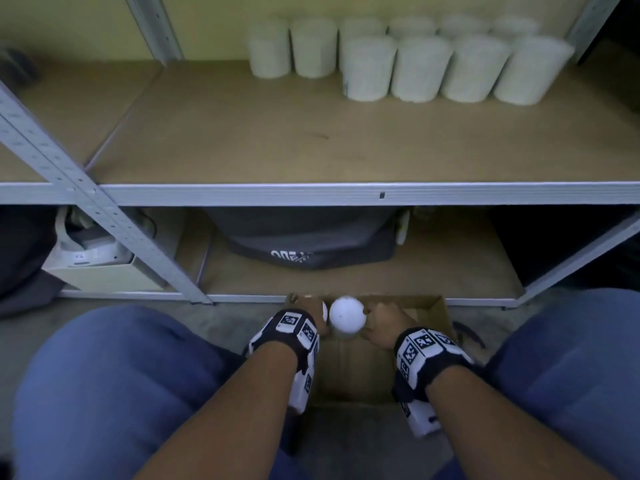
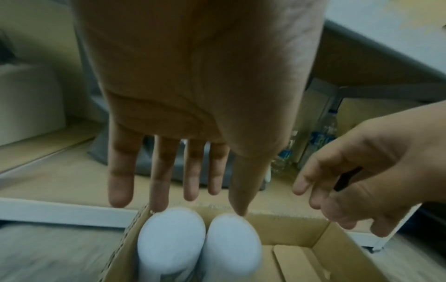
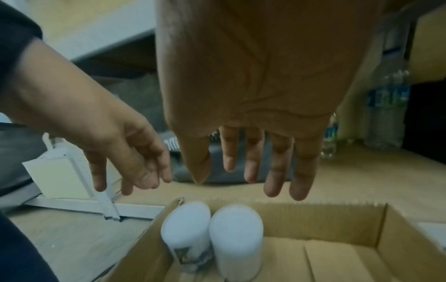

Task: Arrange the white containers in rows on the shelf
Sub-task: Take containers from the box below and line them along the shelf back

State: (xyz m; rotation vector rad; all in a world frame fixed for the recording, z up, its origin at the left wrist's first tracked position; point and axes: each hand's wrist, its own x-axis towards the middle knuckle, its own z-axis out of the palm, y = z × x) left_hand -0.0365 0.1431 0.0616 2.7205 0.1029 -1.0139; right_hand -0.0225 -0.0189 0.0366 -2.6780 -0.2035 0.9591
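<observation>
Several white containers stand in two rows at the back right of the shelf (image 1: 277,133): a back row (image 1: 313,46) and a front row (image 1: 422,69). On the floor between my knees is an open cardboard box (image 1: 426,317). Two white containers (image 2: 171,242) (image 2: 233,246) stand side by side in its far left corner. My left hand (image 2: 193,198) hovers over them with straight, spread fingers and holds nothing. My right hand (image 3: 251,177) hangs open just right of them, above the box. From the head view, one container (image 1: 347,318) shows between the two hands.
A grey bag (image 1: 311,244) and a cream box (image 1: 97,268) sit on the lower shelf. A metal upright (image 1: 86,195) slants across the left. Water bottles (image 3: 388,106) stand at the lower right. My knees (image 1: 104,393) flank the box.
</observation>
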